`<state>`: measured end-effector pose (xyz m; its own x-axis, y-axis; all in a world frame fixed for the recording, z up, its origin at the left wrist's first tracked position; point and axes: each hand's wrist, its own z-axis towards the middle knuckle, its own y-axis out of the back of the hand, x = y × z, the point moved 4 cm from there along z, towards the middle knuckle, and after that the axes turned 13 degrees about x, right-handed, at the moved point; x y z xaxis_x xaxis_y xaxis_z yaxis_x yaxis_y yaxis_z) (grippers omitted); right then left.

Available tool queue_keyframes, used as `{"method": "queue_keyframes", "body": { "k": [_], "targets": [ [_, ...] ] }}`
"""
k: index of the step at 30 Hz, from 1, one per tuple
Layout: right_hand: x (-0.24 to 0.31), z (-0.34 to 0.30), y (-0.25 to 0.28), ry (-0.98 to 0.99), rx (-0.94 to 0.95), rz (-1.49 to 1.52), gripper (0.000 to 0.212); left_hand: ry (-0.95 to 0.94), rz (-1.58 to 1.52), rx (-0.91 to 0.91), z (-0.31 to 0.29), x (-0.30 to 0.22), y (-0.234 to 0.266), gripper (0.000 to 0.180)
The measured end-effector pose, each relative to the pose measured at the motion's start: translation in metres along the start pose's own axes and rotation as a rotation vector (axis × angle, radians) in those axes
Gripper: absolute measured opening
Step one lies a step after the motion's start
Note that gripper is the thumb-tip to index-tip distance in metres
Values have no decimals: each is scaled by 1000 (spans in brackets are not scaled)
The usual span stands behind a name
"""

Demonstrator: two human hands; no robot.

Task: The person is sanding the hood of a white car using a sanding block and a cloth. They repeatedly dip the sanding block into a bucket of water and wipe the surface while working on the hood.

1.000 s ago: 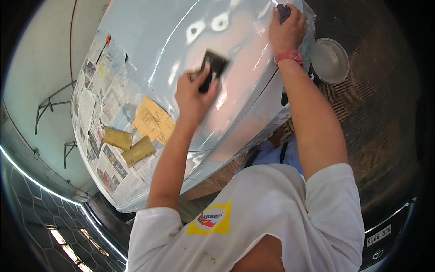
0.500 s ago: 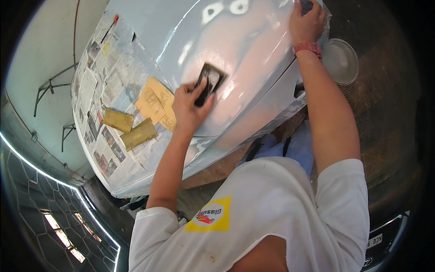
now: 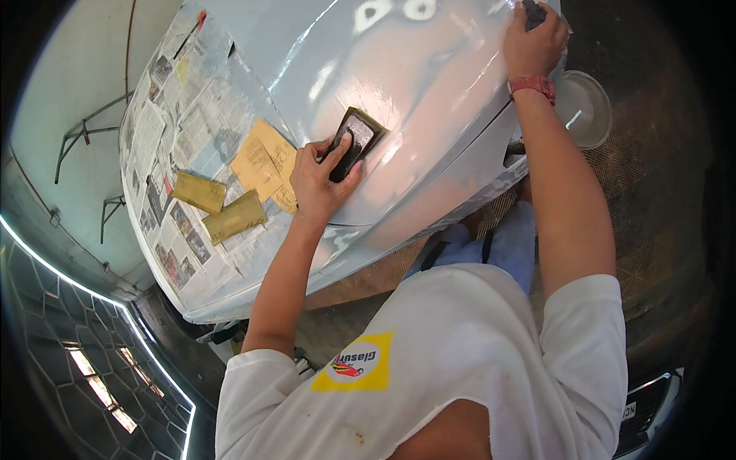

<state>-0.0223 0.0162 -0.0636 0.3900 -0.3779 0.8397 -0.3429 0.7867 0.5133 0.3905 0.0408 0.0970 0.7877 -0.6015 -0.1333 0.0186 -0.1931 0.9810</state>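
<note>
My left hand point(image 3: 322, 180) is closed around a black sanding block point(image 3: 354, 144) with a sheet of sandpaper wrapped under it. The block lies flat on a wet, pinkish patch of the car's pale grey panel point(image 3: 318, 46). At the panel's far right edge, my right hand point(image 3: 534, 50) grips a dark sponge or wad point(image 3: 534, 14), only part of which shows. A red watch point(image 3: 531, 86) circles that wrist. Left of my left hand, tan sheets of sandpaper point(image 3: 259, 161) and two folded olive pieces point(image 3: 234, 217) rest on newspaper.
Newspaper point(image 3: 149, 134) covers the left part of the car, with a slim red-tipped tool point(image 3: 192, 34) at its far end. A round, pale basin point(image 3: 586, 107) sits low on the right, partly behind my right forearm. Metal brackets point(image 3: 80, 142) stick out from the left wall.
The view has shifted slightly. The sanding block stays in my left hand on nearly the same spot, tilted a little differently. More of the dark wad shows in my right hand.
</note>
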Motion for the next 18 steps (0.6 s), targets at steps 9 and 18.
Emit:
{"method": "queue_keyframes", "body": {
  "k": [9,18],
  "targets": [
    [-8,3,-8,30,21,-17,50,28,109,-224,106,36,16,52],
    [5,0,9,-106,100,294,39,239,-148,4,74,-58,14,54]
  ]
}}
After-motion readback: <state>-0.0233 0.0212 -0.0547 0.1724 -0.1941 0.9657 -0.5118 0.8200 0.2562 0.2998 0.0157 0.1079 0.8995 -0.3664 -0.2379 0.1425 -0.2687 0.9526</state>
